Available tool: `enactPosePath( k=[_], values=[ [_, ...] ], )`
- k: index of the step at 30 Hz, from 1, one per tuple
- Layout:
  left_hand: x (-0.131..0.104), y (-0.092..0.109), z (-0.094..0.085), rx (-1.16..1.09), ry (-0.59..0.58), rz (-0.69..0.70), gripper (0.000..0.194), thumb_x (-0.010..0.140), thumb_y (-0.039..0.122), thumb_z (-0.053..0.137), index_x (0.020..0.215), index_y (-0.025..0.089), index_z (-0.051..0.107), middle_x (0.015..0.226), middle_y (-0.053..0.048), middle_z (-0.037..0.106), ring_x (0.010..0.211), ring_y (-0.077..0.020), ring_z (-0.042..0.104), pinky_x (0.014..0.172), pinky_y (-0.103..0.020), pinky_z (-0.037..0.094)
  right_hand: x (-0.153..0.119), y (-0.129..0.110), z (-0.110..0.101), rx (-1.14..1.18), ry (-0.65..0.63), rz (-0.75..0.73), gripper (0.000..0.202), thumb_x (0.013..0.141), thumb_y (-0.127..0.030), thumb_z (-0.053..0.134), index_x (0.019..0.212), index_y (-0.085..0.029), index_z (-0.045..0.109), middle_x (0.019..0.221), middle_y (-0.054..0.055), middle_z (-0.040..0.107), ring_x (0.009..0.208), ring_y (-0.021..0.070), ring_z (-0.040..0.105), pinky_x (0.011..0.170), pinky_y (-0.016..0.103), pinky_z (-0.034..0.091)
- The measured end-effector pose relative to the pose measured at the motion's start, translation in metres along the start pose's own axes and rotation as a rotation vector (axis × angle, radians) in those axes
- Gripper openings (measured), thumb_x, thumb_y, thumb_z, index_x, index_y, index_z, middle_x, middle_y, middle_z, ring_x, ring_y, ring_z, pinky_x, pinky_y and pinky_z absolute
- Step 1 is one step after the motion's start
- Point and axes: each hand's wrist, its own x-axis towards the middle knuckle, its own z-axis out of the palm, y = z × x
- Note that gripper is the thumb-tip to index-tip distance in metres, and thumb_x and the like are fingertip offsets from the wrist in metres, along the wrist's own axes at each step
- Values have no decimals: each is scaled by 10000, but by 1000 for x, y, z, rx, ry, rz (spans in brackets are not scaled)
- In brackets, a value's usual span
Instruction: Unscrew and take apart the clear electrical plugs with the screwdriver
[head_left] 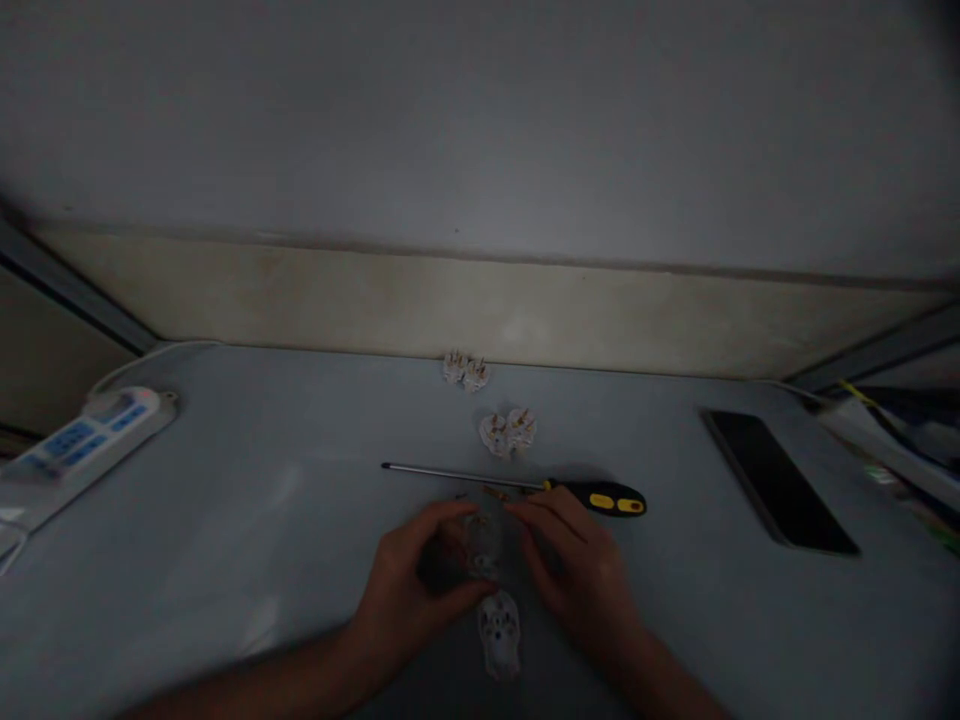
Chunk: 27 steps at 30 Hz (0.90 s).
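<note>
- Plastic piece [484,543] is over the counter [300,545], gripped by the left hand [409,580]; it could slip if pressed too weakly.
- Right hand [581,553]: its grip one cannot tell; a careless push could scatter the metal piece [495,493] nearby.

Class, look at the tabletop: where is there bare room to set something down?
Bare patches: left, between the power strip and the screwdriver; right, between the screwdriver and the phone. Crowded: the near middle, where the left hand holds a clear plastic piece beside the right hand.
</note>
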Motion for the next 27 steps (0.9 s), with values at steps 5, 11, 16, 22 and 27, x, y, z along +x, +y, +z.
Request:
enactPosePath(
  k=[5, 11, 16, 22, 27],
  values=[
    [1, -1, 0, -20, -2, -7, 483, 714, 246, 829, 1151, 249, 625, 786, 17, 721, 684, -175, 684, 659, -274, 574, -5, 8, 9, -209, -108, -38, 288, 910, -127, 479, 1163, -166, 610, 885, 79, 629, 832, 212, 650, 758, 384, 601],
    [1, 1, 2, -61, -34, -34, 460, 760, 254, 780, 1183, 250, 601, 719, 35, 711, 640, -162, 685, 634, -252, 569, -6, 9, 11, -157, -112, 4, 139, 916, -149, 491, 959, -168, 622, 870, 77, 628, 843, 207, 657, 762, 363, 599],
    [0, 2, 2, -55, -71, -40, 515, 732, 182, 792, 1203, 254, 597, 685, 54, 722, 612, -148, 688, 632, -234, 565, -4, 8, 11, -72, -117, 43, 133, 911, -140, 507, 870, -186, 626, 852, 53, 629, 756, 162, 649, 667, 282, 577],
    [-2, -1, 3, -73, -103, -47, 531, 722, 159, 787, 1213, 256, 610, 698, 51, 742, 599, -143, 699, 606, -217, 571, 2, 4, -1, 52, -8, 100, 80, 940, -153, 507, 925, -188, 578, 790, 13, 651, 678, 109, 645, 612, 205, 552],
    [-2, -3, 5, -45, -107, -27, 524, 737, 179, 763, 1232, 257, 611, 711, 41, 751, 618, -152, 711, 620, -234, 587, 1, -4, -5, 174, 30, -28, 82, 949, -210, 538, 974, -208, 615, 828, 15, 669, 772, 111, 660, 693, 205, 569]
  ],
)
